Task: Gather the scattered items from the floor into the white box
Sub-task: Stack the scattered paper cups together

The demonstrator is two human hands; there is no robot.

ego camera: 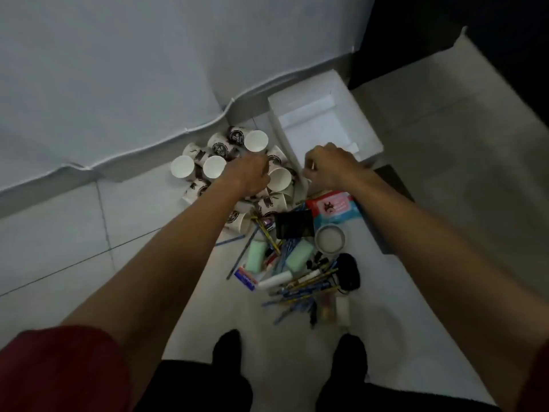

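An open white box (367,126) stands on the floor by the wall, with nothing visible inside. Left of it lies a heap of white paper cups (256,140) with black prints. My left hand (251,173) reaches down into the heap, and its fingers are hidden under the back of the hand. With curled fingers, my right hand (329,163) pinches the box's near left corner. Nearer to me lie a pink wipes pack (332,206), a black card case (294,225), a round tin (329,239), two green sponges (300,254) and several pens (306,288).
A grey wall panel (118,84) runs behind the cups. A pale mat (463,138) covers the floor on the right. A black pouch (350,272) and a white marker (274,281) lie among the pens. My two black-socked feet (227,347) stand just behind the pile.
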